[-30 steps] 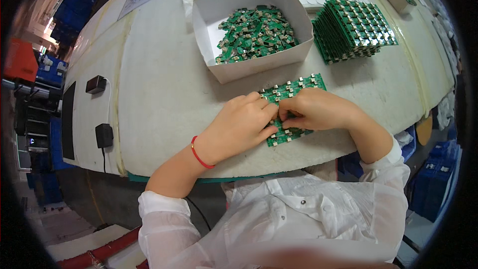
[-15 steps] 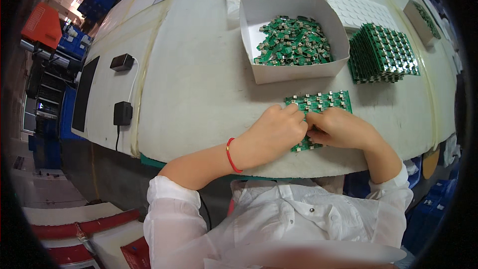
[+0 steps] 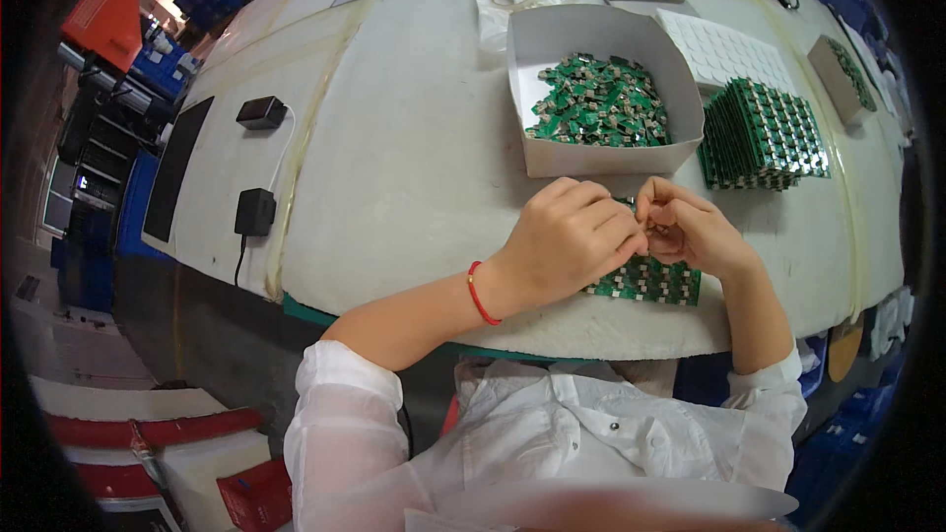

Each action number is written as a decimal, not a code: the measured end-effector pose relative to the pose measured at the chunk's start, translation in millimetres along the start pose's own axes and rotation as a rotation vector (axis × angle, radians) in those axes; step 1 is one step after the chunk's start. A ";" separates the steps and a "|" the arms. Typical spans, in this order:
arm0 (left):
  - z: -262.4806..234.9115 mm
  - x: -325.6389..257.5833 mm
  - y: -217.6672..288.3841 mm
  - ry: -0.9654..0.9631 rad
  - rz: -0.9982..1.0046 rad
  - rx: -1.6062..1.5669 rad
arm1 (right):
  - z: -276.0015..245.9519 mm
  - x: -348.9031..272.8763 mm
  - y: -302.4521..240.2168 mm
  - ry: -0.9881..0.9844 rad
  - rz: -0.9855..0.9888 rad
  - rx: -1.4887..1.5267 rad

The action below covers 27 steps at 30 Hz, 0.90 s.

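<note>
We see a flat green board (image 3: 650, 284) with rows of small silvery pieces, partly hidden on the counter (image 3: 414, 138) under our left hand (image 3: 570, 236) and right hand (image 3: 692, 230); fingers curl, but we cannot tell what they grip.

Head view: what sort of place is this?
Probably an electronics workshop: a green circuit panel, a box of small green boards and a stack of similar panels share one worktable.
</note>
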State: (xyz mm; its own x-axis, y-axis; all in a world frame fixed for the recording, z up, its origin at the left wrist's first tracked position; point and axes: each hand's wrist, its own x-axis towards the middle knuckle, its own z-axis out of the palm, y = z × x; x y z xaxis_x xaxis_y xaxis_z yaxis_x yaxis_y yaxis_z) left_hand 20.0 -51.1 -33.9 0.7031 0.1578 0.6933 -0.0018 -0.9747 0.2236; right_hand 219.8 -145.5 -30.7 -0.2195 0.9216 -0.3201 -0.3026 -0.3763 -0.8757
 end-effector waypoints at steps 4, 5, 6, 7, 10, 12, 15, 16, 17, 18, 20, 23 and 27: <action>2.9 -1.9 3.7 0.018 0.046 0.023 | 6.5 5.1 16.1 0.078 0.157 0.217; 3.4 -0.9 2.9 0.024 0.047 0.030 | 10.8 5.2 17.6 0.073 0.155 0.210; 4.2 0.1 2.4 0.039 0.032 -0.008 | 16.7 6.3 18.5 0.097 0.147 0.257; 2.7 1.4 2.1 0.054 0.016 -0.043 | 20.5 8.6 18.0 0.116 0.139 0.304; -18.8 4.5 -15.5 0.064 0.005 -0.039 | 9.4 13.3 18.8 0.068 0.106 0.268; -42.3 16.8 -37.2 0.297 0.002 -0.129 | 12.2 12.6 12.3 0.118 0.020 0.184; -81.8 19.6 -66.5 0.336 -0.367 -0.012 | 4.9 7.8 12.0 0.091 -0.008 0.133; -92.3 17.4 -83.8 0.123 -0.577 0.000 | 6.6 6.8 12.2 0.089 -0.012 0.137; -94.5 12.6 -97.9 -0.098 -0.780 0.006 | 6.3 5.4 12.8 0.079 0.002 0.084; -94.0 -2.3 -109.1 -0.098 -0.780 0.014 | 7.9 6.3 12.6 0.056 0.014 0.028; -89.6 -27.4 -125.6 -0.698 -0.791 -0.237 | 11.4 9.9 16.9 0.055 0.008 -0.060; -73.0 -22.2 -120.8 -0.770 -0.695 -0.174 | 10.6 10.5 21.0 0.071 0.003 -0.199; -63.9 -19.5 -114.6 -0.756 -0.599 -0.067 | 9.3 13.0 20.1 0.096 -0.046 -0.348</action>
State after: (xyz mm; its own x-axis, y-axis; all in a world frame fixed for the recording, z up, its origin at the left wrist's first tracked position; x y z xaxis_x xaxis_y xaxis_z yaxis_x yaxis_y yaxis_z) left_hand -38.9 67.6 -29.3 0.8723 0.4594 -0.1674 0.4821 -0.7508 0.4515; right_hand 202.2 -142.0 -49.1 -0.1204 0.9477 -0.2954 0.0270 -0.2944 -0.9553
